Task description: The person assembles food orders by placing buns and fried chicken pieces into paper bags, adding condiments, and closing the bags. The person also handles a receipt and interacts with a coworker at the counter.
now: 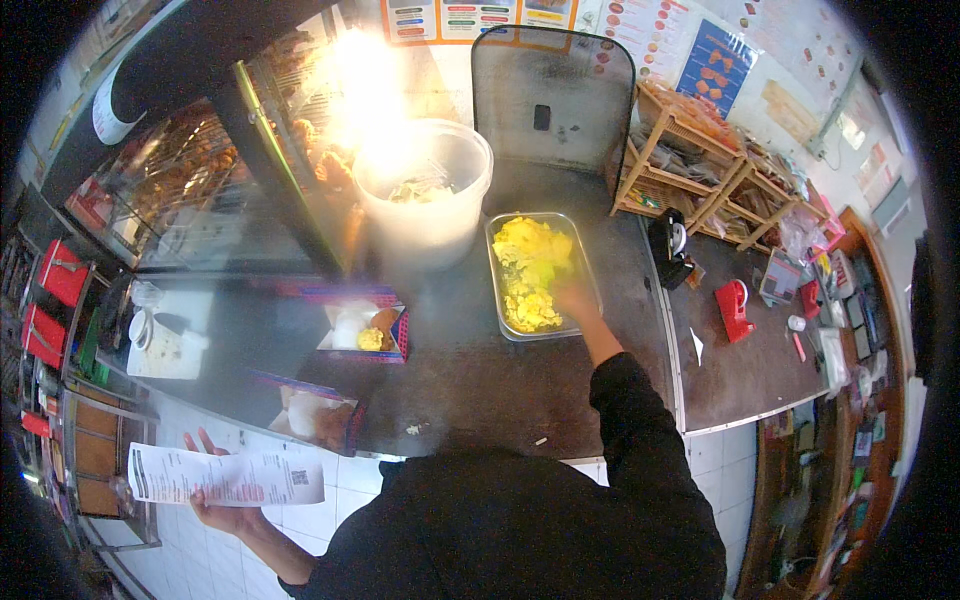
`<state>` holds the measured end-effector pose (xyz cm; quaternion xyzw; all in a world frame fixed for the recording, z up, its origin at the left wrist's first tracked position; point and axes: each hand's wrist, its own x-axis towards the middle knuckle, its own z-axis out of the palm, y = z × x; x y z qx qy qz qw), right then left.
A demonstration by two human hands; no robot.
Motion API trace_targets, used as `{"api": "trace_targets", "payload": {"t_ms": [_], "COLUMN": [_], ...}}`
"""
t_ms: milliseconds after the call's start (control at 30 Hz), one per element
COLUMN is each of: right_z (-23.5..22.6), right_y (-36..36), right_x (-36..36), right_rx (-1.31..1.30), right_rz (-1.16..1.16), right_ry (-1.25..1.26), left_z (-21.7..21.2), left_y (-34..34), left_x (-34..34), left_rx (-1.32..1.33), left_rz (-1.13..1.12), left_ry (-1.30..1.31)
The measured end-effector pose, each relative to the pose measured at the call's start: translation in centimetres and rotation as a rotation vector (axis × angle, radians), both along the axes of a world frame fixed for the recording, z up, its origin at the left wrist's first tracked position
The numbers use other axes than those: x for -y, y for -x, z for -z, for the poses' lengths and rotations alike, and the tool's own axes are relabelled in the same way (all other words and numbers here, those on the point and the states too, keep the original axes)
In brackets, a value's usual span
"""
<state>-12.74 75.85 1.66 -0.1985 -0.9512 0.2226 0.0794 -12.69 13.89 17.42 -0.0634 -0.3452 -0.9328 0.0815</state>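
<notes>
In my left hand (224, 511), a white printed paper slip (225, 476) is held over the floor at the near left, fingers behind it and below it. My right hand (575, 298) reaches into the right side of a clear rectangular tray (496, 300) on the dark counter. Yellow, lumpy food (530, 312) fills part of that tray. Motion smears the right fingers, so their grip is hidden. Left of the tray lies an open box (404, 335) with a white item, a brown piece and a yellow lump inside. A second open box (354, 425) sits nearer me.
Behind the tray stand a large white bucket (430, 232) and a dark upright panel (552, 120). A lit glass display case (180, 190) occupies the left. To the right are a wooden rack (690, 165), a black dispenser (668, 245) and a red tape dispenser (735, 312).
</notes>
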Motion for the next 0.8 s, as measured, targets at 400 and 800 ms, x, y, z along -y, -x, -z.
{"api": "trace_targets", "payload": {"t_ms": [400,800], "right_z": [-3.3,-4.0], "right_y": [0.1,-0.2], "right_x": [7.1,8.9], "right_rx": [0.229,0.271], "right_rz": [-0.039,-0.009], "right_ry": [-0.247,-0.198], "left_z": [6.9,16.3], "left_y": [3.5,6.3], "left_x": [-5.0,-33.4], "left_rx": [0.261,0.548], "left_rz": [0.357,1.017], "left_ry": [0.318,0.301]}}
